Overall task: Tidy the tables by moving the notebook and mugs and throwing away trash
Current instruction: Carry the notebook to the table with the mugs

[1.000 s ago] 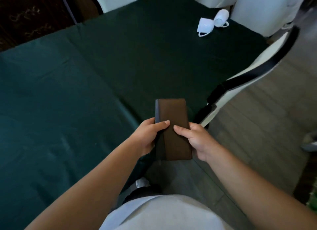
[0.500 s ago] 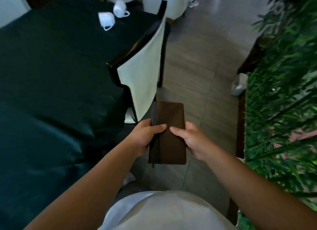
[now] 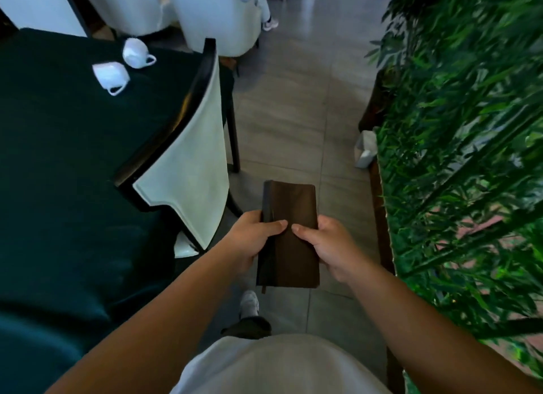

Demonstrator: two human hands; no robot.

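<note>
A closed brown notebook (image 3: pixel 293 205) is held over the tiled floor, in front of my body. My left hand (image 3: pixel 249 238) grips its left edge near the spine, thumb on the cover. My right hand (image 3: pixel 329 246) grips its right edge, thumb also on top. Two white mugs lie on their sides on the dark green tablecloth (image 3: pixel 58 147) at the far left: one mug (image 3: pixel 111 76) nearer me, the other mug (image 3: pixel 134 53) just behind it.
A black-framed chair with a pale back (image 3: pixel 191 158) stands between me and the table. A wall of green bamboo-like plants (image 3: pixel 458 147) lines the right side. A small white object (image 3: pixel 365 150) sits at the plants' foot. White-covered chairs (image 3: pixel 217 14) stand farther ahead along the tiled aisle.
The view has swung right, away from the table and onto the aisle beside the plants. The notebook stays in both hands with the same grip. The mugs have not moved on the table.
</note>
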